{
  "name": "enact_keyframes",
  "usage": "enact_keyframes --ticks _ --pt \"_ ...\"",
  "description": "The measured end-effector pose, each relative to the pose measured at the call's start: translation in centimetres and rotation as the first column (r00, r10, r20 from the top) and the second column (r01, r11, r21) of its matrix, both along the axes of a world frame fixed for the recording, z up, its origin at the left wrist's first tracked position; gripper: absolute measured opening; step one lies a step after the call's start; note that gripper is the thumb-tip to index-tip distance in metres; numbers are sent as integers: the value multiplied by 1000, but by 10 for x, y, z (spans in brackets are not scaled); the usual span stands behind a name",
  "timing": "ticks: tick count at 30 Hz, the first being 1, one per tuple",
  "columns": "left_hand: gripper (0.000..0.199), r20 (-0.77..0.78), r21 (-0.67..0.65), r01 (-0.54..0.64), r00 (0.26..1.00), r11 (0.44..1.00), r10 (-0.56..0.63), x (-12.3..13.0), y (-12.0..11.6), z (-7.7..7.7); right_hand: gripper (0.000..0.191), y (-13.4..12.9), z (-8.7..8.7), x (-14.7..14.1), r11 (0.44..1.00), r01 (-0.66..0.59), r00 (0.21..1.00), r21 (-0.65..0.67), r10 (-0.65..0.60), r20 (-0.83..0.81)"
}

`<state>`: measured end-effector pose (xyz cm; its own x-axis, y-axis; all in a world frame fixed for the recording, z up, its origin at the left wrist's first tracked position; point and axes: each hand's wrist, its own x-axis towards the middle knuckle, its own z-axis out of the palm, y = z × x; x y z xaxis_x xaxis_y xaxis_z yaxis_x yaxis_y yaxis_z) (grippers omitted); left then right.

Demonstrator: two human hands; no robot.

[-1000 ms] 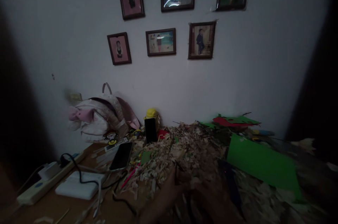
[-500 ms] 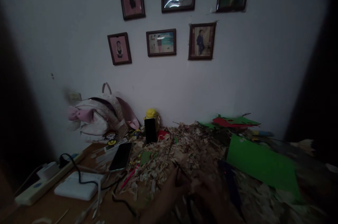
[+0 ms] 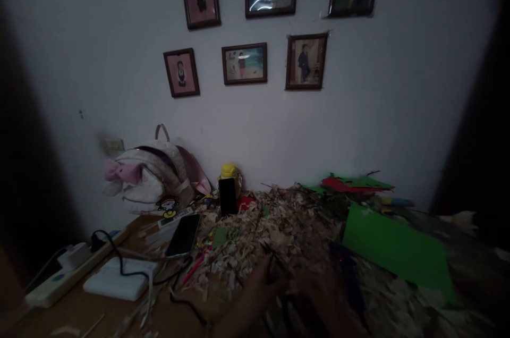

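Note:
My left hand [image 3: 260, 284] is low in the middle of the view, its fingers closed round a dark, thin, pointed tool [image 3: 271, 253]. Two narrow tips of this tool stick up past the fingers; dim light hides whether it is scissors or pliers. Close beside it on the right, my right hand [image 3: 314, 289] has its fingers curled in, and what they hold is too dark to name. Both hands are over a heap of pale, curled scraps [image 3: 274, 226]. A dark blue tool [image 3: 348, 279] with a small red light lies just right of my right hand.
Green sheets [image 3: 398, 253] lie at the right. To the left are a phone [image 3: 183, 236], a pink pen-like stick [image 3: 195, 266], a white box [image 3: 117, 279] with cables and a power strip [image 3: 59, 285]. An upright phone [image 3: 228, 197] and a backpack [image 3: 149, 176] stand by the wall.
My right hand has turned slightly and shifted a little. The pointed tool's tips show a bit more clearly in my left hand. The rest of the scene stays in place.

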<state>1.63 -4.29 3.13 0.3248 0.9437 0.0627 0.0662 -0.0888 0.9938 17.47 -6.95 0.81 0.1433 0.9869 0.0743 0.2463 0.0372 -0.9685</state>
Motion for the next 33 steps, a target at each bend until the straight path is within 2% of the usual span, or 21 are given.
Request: enact_keyframes --ticks 6,10,11,15,17,22,26,28,33 --pt "34 -85 10 13 996 1000 -12 -1 -5 9 27 3 -5 2 992 -126 991 -21 127 31" --pt "42 -187 75 13 982 997 1 -4 -6 7 27 6 -4 2 987 -142 984 -69 149 100" --pt "43 -210 90 18 978 996 1 -5 -5 5 28 7 -4 3 990 -118 984 -74 127 124" --pt "51 -211 209 27 977 978 18 -10 3 0 40 11 -6 18 996 90 988 11 -91 122" --pt "54 -204 235 4 978 972 45 -13 6 1 46 14 -7 25 993 110 989 46 -114 92" --pt "51 -225 140 21 974 990 11 -12 4 4 41 12 -4 18 987 105 976 123 -126 178" --pt "50 -166 27 69 984 997 -63 -4 0 -3 41 4 -1 6 1000 -24 991 -20 27 134" --pt "42 -144 26 73 987 997 -68 -1 -1 -7 42 2 -1 3 998 -35 994 -48 40 100" --pt "31 -167 72 58 985 996 -45 -3 -1 -4 30 3 -4 -1 996 -73 996 48 70 52"
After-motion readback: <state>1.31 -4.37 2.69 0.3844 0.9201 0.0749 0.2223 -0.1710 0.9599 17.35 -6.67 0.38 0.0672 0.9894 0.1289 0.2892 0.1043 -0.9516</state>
